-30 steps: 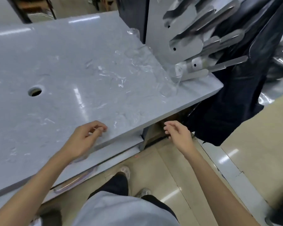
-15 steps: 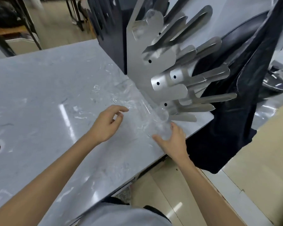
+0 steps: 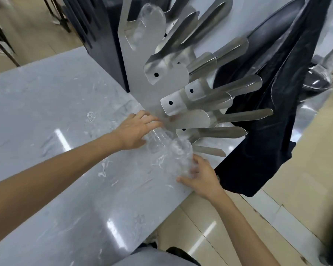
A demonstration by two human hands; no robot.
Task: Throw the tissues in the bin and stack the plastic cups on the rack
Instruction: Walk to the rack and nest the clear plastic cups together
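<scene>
Clear plastic cups (image 3: 159,140) lie on the grey marble table (image 3: 69,116) at the foot of the metal rack (image 3: 140,81). My left hand (image 3: 136,131) wraps over them, thumb below and fingers above. Just nearer the table's edge, my right hand (image 3: 201,178) holds the side of another clear cup (image 3: 180,155), which touches the first ones. The rack's flat prongs (image 3: 219,131) fan out to the right. One clear cup (image 3: 148,15) sits upside down on the top prong. No tissues are in view.
A black bin bag (image 3: 267,116) hangs to the right of the rack, past the table's edge. A dark panel (image 3: 106,47) stands behind the rack. Beige floor tiles (image 3: 296,179) lie on the right. Chair or table legs (image 3: 0,41) stand at the far left.
Both hands have come up from the table's front edge to the cups by the rack. The left hand has closed over the cups; the right has taken the nearer cup.
</scene>
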